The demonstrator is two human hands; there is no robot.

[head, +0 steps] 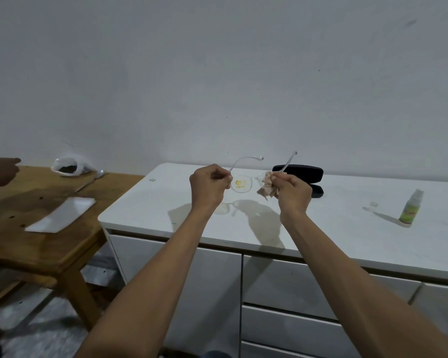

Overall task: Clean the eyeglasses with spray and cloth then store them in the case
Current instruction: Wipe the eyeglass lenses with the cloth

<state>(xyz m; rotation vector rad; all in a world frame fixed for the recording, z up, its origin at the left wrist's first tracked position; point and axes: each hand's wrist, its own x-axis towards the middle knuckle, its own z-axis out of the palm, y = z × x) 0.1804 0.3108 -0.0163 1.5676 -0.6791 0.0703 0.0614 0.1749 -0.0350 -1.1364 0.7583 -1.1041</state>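
Other person's hand (0, 171): at the far left edge, pointing over the brown wooden side table (36, 244), well apart from the work.

Wooden side table items: a flat white rectangular sheet (61, 215) and a clear plastic bag with dark contents (69, 167) lie on it; none belong to the task.

Left hand (209, 186): clenched, pinching the left corner of the clear-framed eyeglasses (243, 184), raised above the white cabinet top (321, 223).

Eyeglasses: held in the air between both hands, temple arms unfolded and pointing up and away. The left lens carries a yellow-brown smear (239, 182) and is not yet clean.

Right hand (294, 192): closed on a crumpled beige cleaning cloth (267, 186), which covers the right lens; whether the fingers also pinch the frame through the cloth cannot be told.

Black hard glasses case (301, 174): open on the cabinet top, just behind the right hand.

Small spray bottle with green label (410, 209): upright, well apart to the right; its clear cap (373, 204) seems to lie nearby.

Risk, frame: the thin clear frame is gripped at its corners only; pressing or twisting hard with the cloth could likely flex the bridge or hinges.

Risk, smear: rubbing the stain dry may spread it or scratch the lens.

Risk, drop: a slip of the left pinch would let the glasses fall onto the hard top.
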